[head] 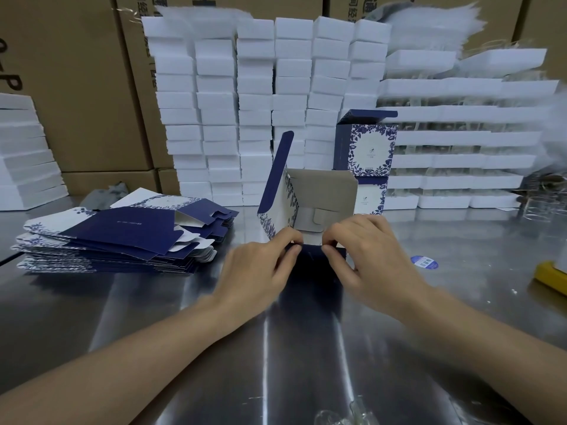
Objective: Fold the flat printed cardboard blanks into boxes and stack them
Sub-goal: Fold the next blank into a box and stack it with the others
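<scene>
Steel table, half-folded box (open-topped)

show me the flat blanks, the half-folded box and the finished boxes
flat blanks (pixel 122 231): head view, blue panel of top sheet
half-folded box (pixel 322 188): head view, grey inside back wall
finished boxes (pixel 371 148): head view, printed front of upper box

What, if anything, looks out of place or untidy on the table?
The pile of flat blanks on the left is fanned out, its edges not aligned. A round blue sticker lies alone on the table, right of the right hand.
</scene>
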Tool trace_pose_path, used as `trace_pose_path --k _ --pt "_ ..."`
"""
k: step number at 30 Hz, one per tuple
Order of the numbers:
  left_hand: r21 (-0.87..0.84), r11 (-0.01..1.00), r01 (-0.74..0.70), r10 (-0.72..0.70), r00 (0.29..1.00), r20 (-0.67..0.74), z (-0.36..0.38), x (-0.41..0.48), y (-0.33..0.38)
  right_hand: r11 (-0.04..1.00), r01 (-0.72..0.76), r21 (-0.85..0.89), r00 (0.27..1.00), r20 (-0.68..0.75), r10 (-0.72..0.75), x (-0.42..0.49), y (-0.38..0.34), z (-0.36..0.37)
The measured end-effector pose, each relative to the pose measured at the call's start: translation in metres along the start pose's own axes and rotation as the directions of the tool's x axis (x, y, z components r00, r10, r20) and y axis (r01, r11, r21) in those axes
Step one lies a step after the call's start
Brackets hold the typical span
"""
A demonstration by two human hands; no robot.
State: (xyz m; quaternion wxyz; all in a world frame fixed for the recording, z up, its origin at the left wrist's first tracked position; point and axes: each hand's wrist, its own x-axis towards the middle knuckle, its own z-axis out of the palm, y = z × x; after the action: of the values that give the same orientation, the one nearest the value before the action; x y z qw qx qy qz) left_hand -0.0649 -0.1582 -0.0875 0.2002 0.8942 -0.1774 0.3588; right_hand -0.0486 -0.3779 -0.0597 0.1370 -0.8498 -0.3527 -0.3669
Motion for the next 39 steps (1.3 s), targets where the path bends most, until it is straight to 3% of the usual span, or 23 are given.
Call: trace_pose_path --k 6,19,24,34,39 --pt "0.072 0.997 -0.019 0.018 1.000 0.018 0.000 -0.001 0.004 1.000 0.006 0.006 1.000 -0.004 -0.006 -0.001 -0.002 0.002" --pt "0.004 0.995 -0.103 0.103 0.983 -0.151 -0.001 -0.002 0.008 0.999 0.041 0.000 0.999 -0.034 -0.041 -0.002 -0.004 0.007" --pt "0.005 0.994 -0.106 0.105 0.984 -0.143 0.000 -0.002 0.008 0.998 0.058 0.002 0.998 -0.035 -0.058 -0.003 -0.003 0.008" --pt "-0.030 0.999 0.045 -0.048 0.993 -0.107 0.000 0.003 -0.002 0.999 -0.033 -0.012 0.997 -0.076 0.032 0.000 0.004 0.002" --pt "-0.036 0.996 0.078 -0.080 0.994 -0.069 0.002 0.004 -0.007 0.997 0.022 -0.070 0.992 -0.120 -0.030 0.001 0.009 0.004"
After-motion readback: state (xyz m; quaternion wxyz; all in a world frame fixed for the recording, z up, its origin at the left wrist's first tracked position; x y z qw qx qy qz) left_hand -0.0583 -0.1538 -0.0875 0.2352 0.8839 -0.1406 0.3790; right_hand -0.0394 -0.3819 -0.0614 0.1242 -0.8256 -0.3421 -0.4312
